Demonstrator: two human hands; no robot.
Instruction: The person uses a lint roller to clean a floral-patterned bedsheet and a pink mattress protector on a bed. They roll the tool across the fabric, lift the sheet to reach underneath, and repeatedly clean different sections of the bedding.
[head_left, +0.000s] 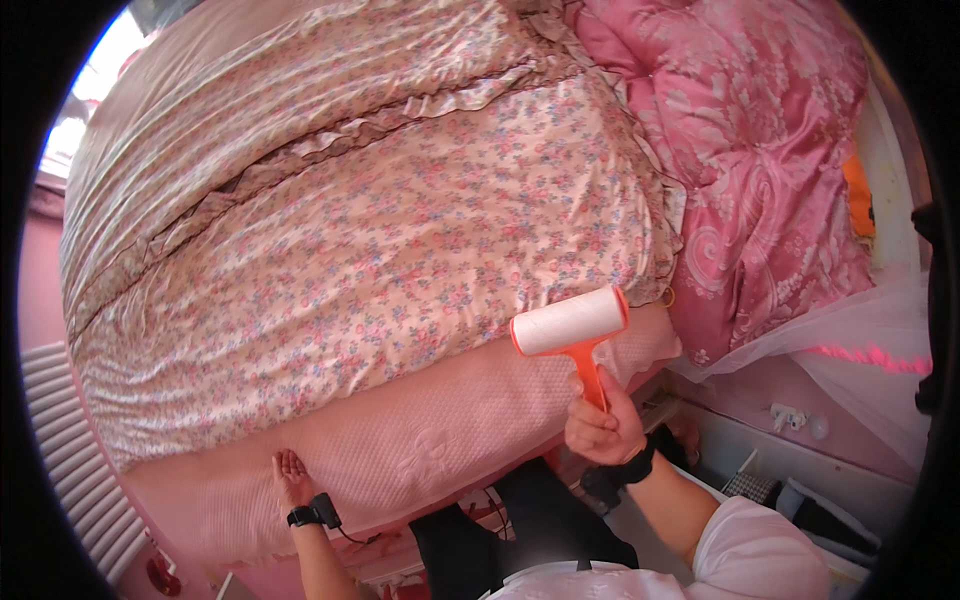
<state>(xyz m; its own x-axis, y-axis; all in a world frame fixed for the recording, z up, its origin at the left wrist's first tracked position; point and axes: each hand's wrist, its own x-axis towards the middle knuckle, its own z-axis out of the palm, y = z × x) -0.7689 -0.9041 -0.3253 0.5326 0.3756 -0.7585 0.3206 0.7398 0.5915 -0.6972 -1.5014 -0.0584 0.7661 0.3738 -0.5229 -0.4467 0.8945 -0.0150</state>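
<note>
My right hand (606, 420) grips the orange handle of a lint roller (570, 322). Its white sticky sheet roll is raised over the near edge of the bed, by the pillow end. Fingers loosely extended and nothing in it, my left hand (291, 480) is beside the quilted pink mattress cover (427, 457); whether it touches the cover is unclear. A floral bedspread (390, 247) with a ruffled seam (360, 124) spreads across the bed beyond both hands, wrinkled along its left part.
Shiny pink patterned bedding (750, 180) is heaped at the right. White netting (840, 337) hangs beside it, above a wall socket with a plug (789, 417). Footwear (825, 517) lies in a compartment at lower right. A white ribbed radiator (71, 442) stands left of the bed.
</note>
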